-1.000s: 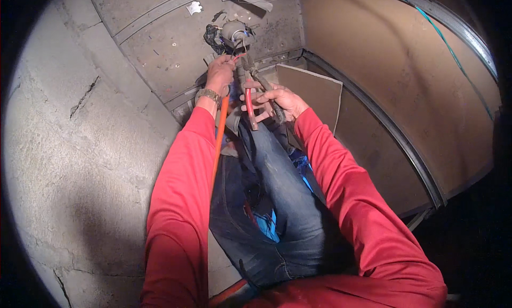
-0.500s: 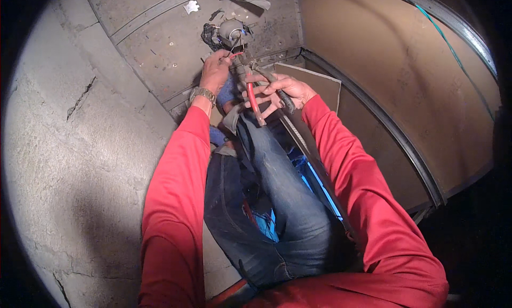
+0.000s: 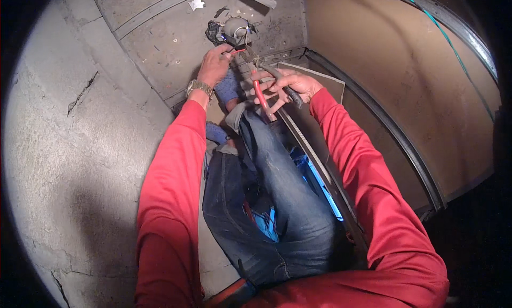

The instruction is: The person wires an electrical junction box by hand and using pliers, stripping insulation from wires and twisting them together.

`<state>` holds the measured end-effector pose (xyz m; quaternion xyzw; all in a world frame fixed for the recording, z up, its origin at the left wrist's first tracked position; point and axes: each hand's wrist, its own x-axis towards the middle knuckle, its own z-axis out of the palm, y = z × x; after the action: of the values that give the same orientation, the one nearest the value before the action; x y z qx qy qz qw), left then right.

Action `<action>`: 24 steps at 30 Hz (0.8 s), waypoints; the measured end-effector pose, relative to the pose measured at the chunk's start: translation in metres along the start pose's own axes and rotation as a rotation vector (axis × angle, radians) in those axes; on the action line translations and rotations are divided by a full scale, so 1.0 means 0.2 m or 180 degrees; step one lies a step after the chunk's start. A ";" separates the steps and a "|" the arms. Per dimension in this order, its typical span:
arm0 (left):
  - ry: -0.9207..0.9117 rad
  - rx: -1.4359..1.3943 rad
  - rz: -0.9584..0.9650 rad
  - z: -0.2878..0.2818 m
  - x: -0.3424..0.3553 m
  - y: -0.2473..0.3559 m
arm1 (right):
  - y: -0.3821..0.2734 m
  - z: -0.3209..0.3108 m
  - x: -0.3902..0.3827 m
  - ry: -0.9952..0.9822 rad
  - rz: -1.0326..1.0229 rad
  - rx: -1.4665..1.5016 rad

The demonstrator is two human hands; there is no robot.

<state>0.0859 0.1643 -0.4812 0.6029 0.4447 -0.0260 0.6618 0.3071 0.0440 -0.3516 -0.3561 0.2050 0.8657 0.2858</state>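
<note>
Here, the left hand (image 3: 214, 67) pinches a red wire (image 3: 238, 51); to its right, the right hand (image 3: 300, 85) grasps pliers (image 3: 259, 90) by their spread handles, one red, one dark.

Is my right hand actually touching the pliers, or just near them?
Touching. The head view shows it: the thumb of the right hand lies across the dark handle of the pliers.
</note>
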 end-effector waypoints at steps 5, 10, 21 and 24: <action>0.0045 0.0100 0.0112 0.01 -0.01 0.00 | 0.02 -0.01 -0.01 0.0330 0.0037 -0.0535; -0.0083 -0.0019 -0.0075 0.01 -0.02 0.05 | 0.03 0.01 -0.03 0.0589 -0.0015 -0.0622; -0.0339 -0.0373 -0.0194 -0.04 0.01 0.00 | 0.12 0.01 0.10 0.0408 -0.0129 -0.0599; -0.0429 -0.0236 -0.0210 -0.03 0.01 0.05 | 0.13 -0.01 0.11 0.0639 -0.0160 -0.0640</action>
<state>0.0891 0.1732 -0.4748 0.5600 0.4194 -0.0718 0.7109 0.2790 0.0301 -0.3650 -0.4727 0.1357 0.8345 0.2483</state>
